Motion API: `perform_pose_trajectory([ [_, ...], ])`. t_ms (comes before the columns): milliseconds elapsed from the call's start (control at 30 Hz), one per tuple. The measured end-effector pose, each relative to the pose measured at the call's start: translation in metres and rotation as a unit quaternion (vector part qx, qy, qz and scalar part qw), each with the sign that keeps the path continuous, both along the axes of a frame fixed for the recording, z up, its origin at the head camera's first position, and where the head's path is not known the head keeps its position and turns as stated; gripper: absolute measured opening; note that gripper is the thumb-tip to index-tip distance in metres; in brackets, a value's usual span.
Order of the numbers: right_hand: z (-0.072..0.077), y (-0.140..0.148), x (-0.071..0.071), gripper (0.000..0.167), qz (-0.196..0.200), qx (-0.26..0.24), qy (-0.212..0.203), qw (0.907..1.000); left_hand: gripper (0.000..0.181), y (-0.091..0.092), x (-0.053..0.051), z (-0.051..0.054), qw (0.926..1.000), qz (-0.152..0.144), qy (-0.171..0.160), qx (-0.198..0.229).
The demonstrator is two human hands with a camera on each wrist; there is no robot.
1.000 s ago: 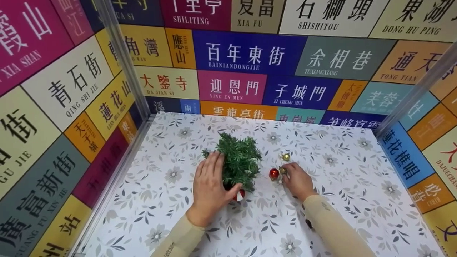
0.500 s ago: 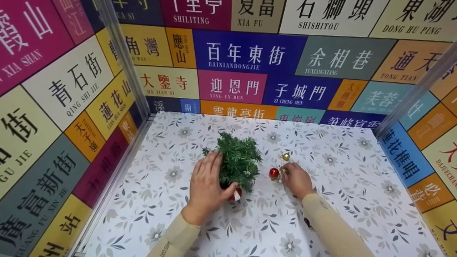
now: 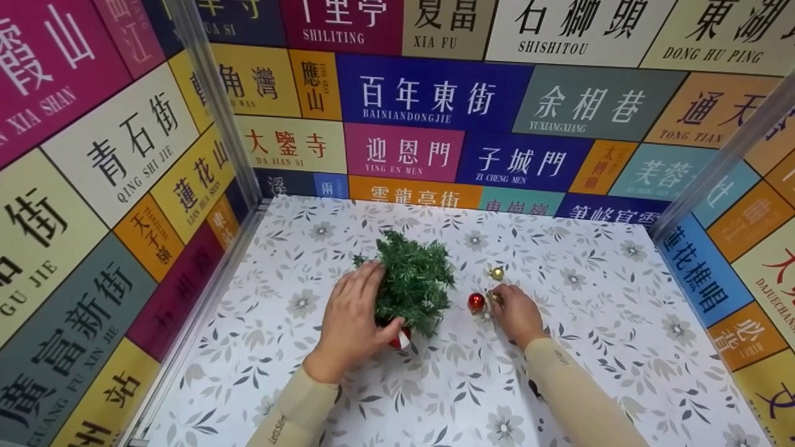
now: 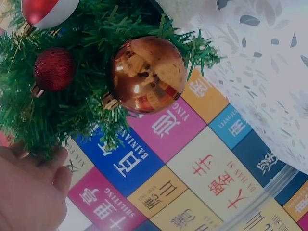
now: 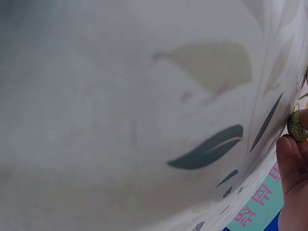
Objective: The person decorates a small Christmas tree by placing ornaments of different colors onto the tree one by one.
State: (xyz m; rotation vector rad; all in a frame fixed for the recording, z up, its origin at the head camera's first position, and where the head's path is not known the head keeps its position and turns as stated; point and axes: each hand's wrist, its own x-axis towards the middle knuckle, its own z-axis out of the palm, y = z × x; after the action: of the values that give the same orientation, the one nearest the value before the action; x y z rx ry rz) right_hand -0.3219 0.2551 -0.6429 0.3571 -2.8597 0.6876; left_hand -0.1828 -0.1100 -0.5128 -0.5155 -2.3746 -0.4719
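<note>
A small artificial Christmas tree (image 3: 415, 279) is on the table, left of the middle. My left hand (image 3: 349, 320) holds its left side, fingers at the branches and thumb in front, by a red and white bauble (image 3: 402, 339). The left wrist view shows a shiny copper-gold bauble (image 4: 149, 74) and a dark red glittery one (image 4: 54, 70) hanging among the branches. To the tree's right, my right hand (image 3: 518, 315) pinches a small gold glittery bauble (image 5: 295, 127), mostly hidden by the fingers in the head view. A shiny red bauble (image 3: 476, 302) lies just left of those fingertips.
Another small gold bauble (image 3: 497, 273) lies behind the right hand. The tabletop (image 3: 608, 372) is covered with white leaf-and-flower paper. Walls of colourful sign panels (image 3: 435, 90) enclose it at the back and both sides, with clear corner strips.
My left hand has shifted to the left, and the tree's red and white bauble has moved left with it. The right hand has hardly moved, staying at the small gold bauble.
</note>
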Motion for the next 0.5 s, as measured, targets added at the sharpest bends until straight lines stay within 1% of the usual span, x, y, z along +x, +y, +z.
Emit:
perform_pose_trajectory([
  [167, 0.0, -0.001, 0.0, 0.021, -0.002, 0.001, 0.009, 1.0, 0.091, -0.004, -0.002, 0.001, 0.9999, -0.007, -0.012, -0.006],
  [367, -0.001, 0.0, 0.0, 0.02, -0.001, -0.001, 0.011, 0.9999, 0.088, -0.009, -0.003, 0.003, 0.9998, -0.017, -0.004, -0.011],
  [500, -0.002, 0.0, 0.0, 0.019, 0.001, -0.004, 0.012, 0.9999, 0.086, -0.012, -0.002, 0.004, 0.9997, -0.018, -0.013, -0.013],
])
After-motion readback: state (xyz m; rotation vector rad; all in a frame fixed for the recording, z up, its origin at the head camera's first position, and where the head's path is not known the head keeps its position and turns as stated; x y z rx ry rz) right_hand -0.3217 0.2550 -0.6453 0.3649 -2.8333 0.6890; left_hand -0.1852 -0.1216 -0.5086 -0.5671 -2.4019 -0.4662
